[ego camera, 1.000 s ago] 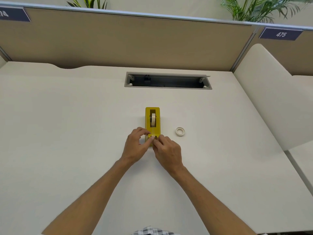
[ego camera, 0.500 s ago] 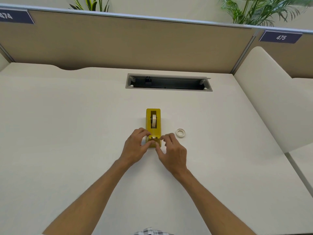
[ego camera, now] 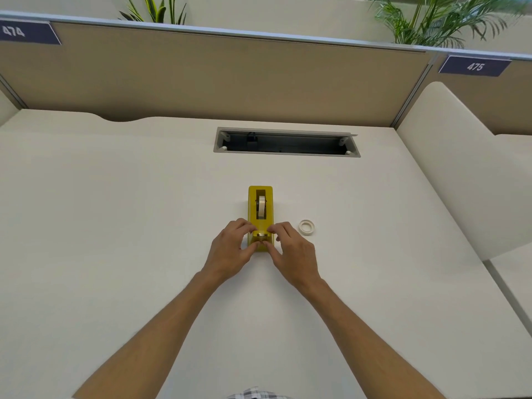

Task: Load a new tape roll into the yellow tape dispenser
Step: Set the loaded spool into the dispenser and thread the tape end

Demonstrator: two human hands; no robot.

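Both hands' fingers [ego camera: 250,226] curled, pinching

Both forearms are bare to the frame's bottom edge, with no sleeves on them. Below the hands, a patch of checked shirt [ego camera: 254,394], grey and white.

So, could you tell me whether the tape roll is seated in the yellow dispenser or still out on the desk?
In: a tape roll stands on edge in the yellow dispenser slot.

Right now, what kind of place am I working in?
Most likely an open-plan office cubicle. A tan partition with numbered signs, 474 and 475, backs a pale desk that has a cable slot.
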